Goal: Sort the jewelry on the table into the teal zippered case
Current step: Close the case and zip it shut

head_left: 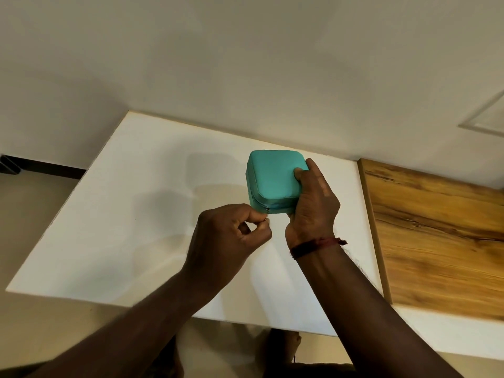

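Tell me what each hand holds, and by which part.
The left hand pinches the zipper pull of the case. The right hand grips the case by its right side, thumb on the lid.

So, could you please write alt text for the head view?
A person's left hand pinches the zipper pull of a teal case at a white table, while the right hand grips its side.

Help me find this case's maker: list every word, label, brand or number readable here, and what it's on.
None: no word, label, brand, number or sign can be read in this view.
Teal case: lid and front are plain; the right hand covers one corner.
Zipper pull, pinched by the left hand: too small to show any marking.
White table and wooden board: plain.
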